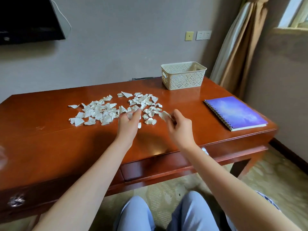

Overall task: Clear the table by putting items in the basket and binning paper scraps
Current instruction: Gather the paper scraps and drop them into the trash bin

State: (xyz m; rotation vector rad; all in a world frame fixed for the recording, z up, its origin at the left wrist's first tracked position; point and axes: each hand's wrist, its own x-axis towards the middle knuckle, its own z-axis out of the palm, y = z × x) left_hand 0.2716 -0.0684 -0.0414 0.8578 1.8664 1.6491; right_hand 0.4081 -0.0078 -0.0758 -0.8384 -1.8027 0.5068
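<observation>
Several torn white paper scraps (100, 111) lie spread over the middle of the reddish wooden table (50, 130). My left hand (128, 124) hovers at the near edge of the scraps and pinches a small scrap (129, 115) between thumb and fingers. My right hand (179, 125) is raised just right of the pile and holds a blurred scrap (165, 115) at its fingertips. A cream lattice basket (183, 75) stands at the back right of the table. A purple spiral notebook (235, 113) lies flat near the right edge.
A dark screen (28, 19) hangs on the wall at the upper left. A brown curtain (240, 47) falls behind the table's right corner. A drawer front (158, 167) faces my knees (166, 212). No bin is in view.
</observation>
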